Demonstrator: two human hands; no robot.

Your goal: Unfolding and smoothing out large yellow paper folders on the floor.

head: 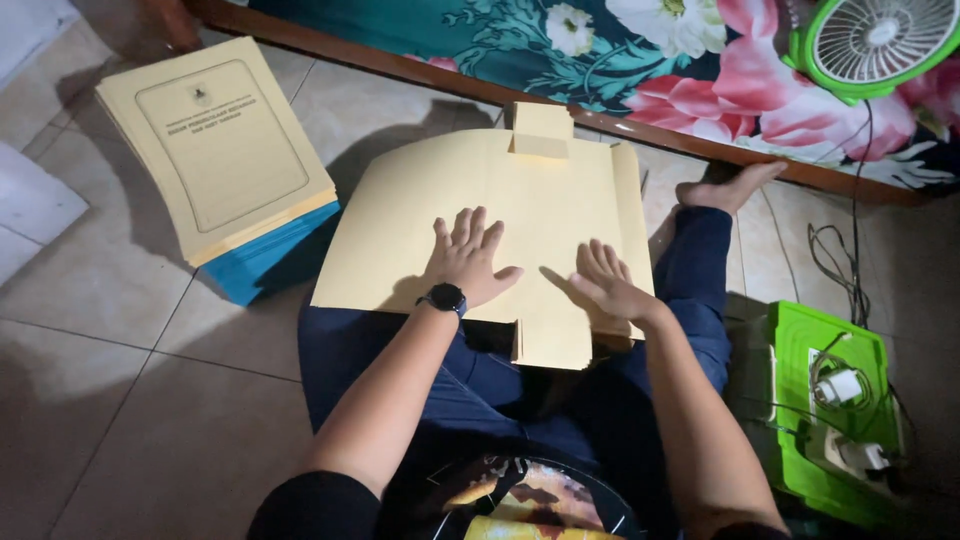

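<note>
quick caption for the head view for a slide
Seated on a tiled floor, a person presses left hand and right hand flat on an unfolded yellow card folder, folder stack alongside.

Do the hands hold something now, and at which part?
Nothing is gripped. The left hand and the right hand both lie flat, fingers spread, on the middle of the yellow unfolded folder sheet that rests on the person's lap.

Black wristwatch (443, 297), navy trousers (690, 290) — perhaps black short sleeves (310, 505)
</note>
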